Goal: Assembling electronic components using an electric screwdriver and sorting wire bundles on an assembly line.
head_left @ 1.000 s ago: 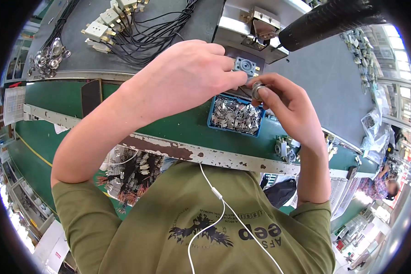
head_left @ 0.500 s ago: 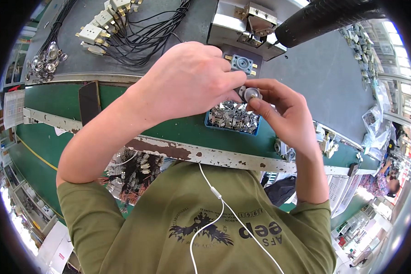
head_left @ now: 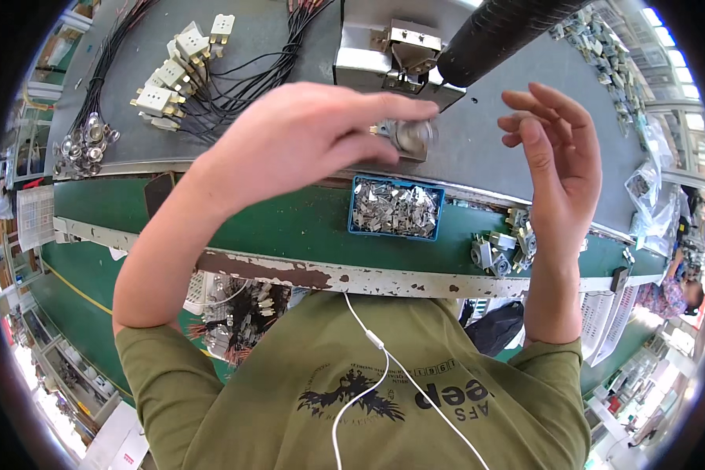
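Seeing round silvery metal part (head_left: 412, 136) at fingertips of left hand (head_left: 317, 125), over grey tabletop (head_left: 482, 168), smeared by motion. Stretching left index out, bending the others; can't tell if gripping it. Curling right hand (head_left: 562, 149) loosely, thumb apart, nothing visible in hold. Bodyward of left fingertips: blue bin (head_left: 376, 233) of metal clips (head_left: 395, 207). Below both hands: upside-down dark lettering (head_left: 479, 389) on olive T-shirt (head_left: 251, 407).

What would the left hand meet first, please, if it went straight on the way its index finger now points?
Probably the right hand, at its fingertips, across a stretch of grey bench top; how the two hands' heights compare is unclear here.
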Available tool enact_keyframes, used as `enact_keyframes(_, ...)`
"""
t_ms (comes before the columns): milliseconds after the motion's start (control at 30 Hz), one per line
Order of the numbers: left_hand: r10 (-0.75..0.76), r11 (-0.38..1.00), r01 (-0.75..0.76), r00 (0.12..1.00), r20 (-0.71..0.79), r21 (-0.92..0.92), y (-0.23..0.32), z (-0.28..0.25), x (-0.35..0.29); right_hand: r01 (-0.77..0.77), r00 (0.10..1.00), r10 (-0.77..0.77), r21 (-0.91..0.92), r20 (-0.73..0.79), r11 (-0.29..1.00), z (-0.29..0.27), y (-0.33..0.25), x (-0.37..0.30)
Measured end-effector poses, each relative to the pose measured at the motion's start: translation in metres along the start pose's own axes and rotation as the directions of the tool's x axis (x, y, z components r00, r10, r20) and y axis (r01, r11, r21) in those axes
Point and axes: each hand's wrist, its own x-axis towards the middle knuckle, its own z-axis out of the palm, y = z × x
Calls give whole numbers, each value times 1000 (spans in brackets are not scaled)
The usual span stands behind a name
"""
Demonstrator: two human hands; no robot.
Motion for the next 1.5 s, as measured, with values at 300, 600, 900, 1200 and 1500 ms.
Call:
enact_keyframes(300,-259,947,189,927,270,261,-27,6,22,532,846,-526,95,-81,841,-12,-20,33)
enact_keyframes(600,-237,899,120,943,236,422,-27,10,22,464,779,-463,-110,-423,879,39,-33,76)
enact_keyframes(900,-201,915,90,948,248,394,-33,8,21,414,797,-387,-48,-463,909,54,-37,77)
enact_keyframes(1200,-242,917,132,934,263,377,-28,6,23,422,791,-354,27,-499,906,72,-57,85)
enact_keyframes(1500,-276,919,161,915,295,361,-29,6,22,556,824,-457,325,-334,765,59,-33,106)
